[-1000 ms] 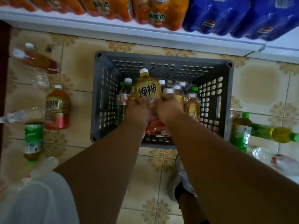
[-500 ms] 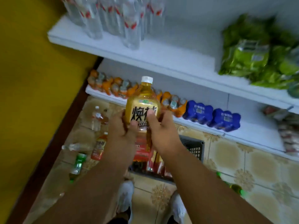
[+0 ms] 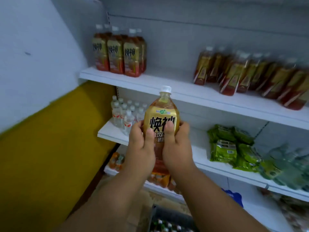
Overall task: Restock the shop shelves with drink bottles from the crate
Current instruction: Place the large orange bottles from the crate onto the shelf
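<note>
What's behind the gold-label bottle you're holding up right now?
Behind the gold-label bottle, held upright by the left hand and right hand, are the white shelf edge and small clear water bottles. Whatever sits directly behind the bottle and hands is covered.

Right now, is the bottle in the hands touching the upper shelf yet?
Apart. The head view shows the held bottle upright in both hands, left hand and right hand, its base well below the upper shelf.

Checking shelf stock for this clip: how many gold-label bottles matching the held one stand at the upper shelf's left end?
3 in the front row; caps behind suggest more, partly hidden. Both hands grip the held bottle.
</note>
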Available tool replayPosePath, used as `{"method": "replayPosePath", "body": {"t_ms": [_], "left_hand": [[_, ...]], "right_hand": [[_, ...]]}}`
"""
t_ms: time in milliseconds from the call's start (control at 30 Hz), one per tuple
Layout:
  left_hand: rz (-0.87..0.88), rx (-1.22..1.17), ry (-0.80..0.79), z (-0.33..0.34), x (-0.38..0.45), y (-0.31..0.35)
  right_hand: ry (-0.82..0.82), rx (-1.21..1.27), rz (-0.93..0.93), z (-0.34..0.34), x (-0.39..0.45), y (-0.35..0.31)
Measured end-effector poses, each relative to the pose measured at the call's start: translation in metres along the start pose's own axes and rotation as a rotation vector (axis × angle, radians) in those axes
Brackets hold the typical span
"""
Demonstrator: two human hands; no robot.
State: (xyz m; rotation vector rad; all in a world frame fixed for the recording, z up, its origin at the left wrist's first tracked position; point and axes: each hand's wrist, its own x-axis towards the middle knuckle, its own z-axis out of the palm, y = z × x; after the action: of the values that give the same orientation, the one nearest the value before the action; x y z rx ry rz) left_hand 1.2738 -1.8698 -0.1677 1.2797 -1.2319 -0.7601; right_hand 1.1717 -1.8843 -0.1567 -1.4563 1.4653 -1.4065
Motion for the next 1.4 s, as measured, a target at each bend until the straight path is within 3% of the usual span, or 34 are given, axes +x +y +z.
{"method": "replayPosePath", "body": {"t_ms": [167,367,700,1100,1400], "left_hand": [[0.138,0.037,0.069,0.003,0.025,0.047],[0.156,0.079,0.145,0.002,0.053,0.072],[0.174,0.179,0.077,0.002,0.154,0.071],[0.263,0.524,-0.113,-0.007,0.355,0.026],[0.259,0.527,-0.091,0.011,0.412,-0.022]], "right_hand": [[-0.024,0.065,-0.107,-0.021,0.029,-0.046],[-0.203,0.039,-0.14,-0.04,0.065,-0.074],[-0.229,-0.049,-0.156,-0.018,0.166,-0.088],[-0.114,-0.039,-0.101,0.079,0.316,-0.045],[-0.05,-0.168,-0.071,0.111,0.362,0.001]]}}
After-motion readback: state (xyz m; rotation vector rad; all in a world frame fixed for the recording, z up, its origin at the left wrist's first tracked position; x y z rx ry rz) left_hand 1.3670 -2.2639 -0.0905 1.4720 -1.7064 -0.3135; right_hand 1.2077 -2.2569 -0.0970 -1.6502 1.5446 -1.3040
